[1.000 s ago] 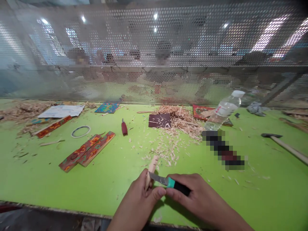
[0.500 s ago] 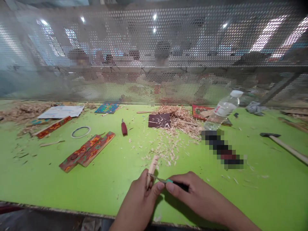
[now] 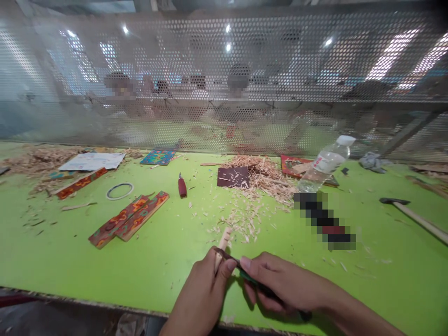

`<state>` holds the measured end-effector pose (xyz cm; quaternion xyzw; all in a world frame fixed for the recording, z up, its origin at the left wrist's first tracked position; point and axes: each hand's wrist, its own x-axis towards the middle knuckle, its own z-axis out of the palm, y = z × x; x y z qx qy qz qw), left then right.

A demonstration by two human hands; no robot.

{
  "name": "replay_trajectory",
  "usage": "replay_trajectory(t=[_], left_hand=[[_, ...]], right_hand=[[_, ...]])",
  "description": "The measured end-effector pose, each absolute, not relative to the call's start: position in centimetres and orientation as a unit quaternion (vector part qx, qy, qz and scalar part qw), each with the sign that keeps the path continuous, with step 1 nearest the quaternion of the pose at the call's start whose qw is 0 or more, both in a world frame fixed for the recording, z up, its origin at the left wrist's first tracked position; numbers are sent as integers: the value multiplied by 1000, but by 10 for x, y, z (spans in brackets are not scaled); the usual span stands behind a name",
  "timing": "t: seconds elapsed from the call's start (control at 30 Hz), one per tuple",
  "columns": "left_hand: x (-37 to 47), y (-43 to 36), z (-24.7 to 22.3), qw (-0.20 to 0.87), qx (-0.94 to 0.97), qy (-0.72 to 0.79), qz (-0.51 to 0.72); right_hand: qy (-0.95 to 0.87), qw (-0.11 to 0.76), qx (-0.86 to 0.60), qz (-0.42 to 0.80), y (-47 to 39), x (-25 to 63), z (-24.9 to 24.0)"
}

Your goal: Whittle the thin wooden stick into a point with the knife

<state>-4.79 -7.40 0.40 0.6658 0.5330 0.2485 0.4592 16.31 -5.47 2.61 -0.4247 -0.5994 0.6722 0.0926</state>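
Observation:
Near the table's front edge my left hand [image 3: 206, 284] is closed around a small pale wooden piece [image 3: 225, 237], whose notched upper end sticks up past the fingers. My right hand [image 3: 280, 282] grips a knife [image 3: 261, 285] with a dark and green handle. The blade lies across the wood, close to my left thumb. Wood shavings [image 3: 241, 217] are scattered on the green table just beyond both hands.
Painted strips [image 3: 129, 219], a tape ring [image 3: 120, 191] and a red-handled tool [image 3: 182, 186] lie left of centre. Further back are a brown sheet [image 3: 233, 177] and a tilted plastic bottle [image 3: 325, 163]. A hammer [image 3: 416, 217] lies right. Perforated metal screen [image 3: 196, 56] stands behind.
My right hand has turned and moved slightly right, showing more of the knife handle beneath its fingers. The blade's angle across the wood has changed. The view has shifted slightly.

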Motion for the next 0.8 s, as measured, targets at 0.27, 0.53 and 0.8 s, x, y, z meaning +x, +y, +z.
replay_trajectory(t=[0.27,0.53,0.8], left_hand=[[-51,-71,3,494,655,501,275],[-55,-71,0,547,621,473,302],[-57,-72,-1,559,608,483,291]], right_hand=[[-455,106,-393,792,-58,162,17],[-473,114,-399,777,-55,168,16],[-628,205,-449,601,-53,175,22]])
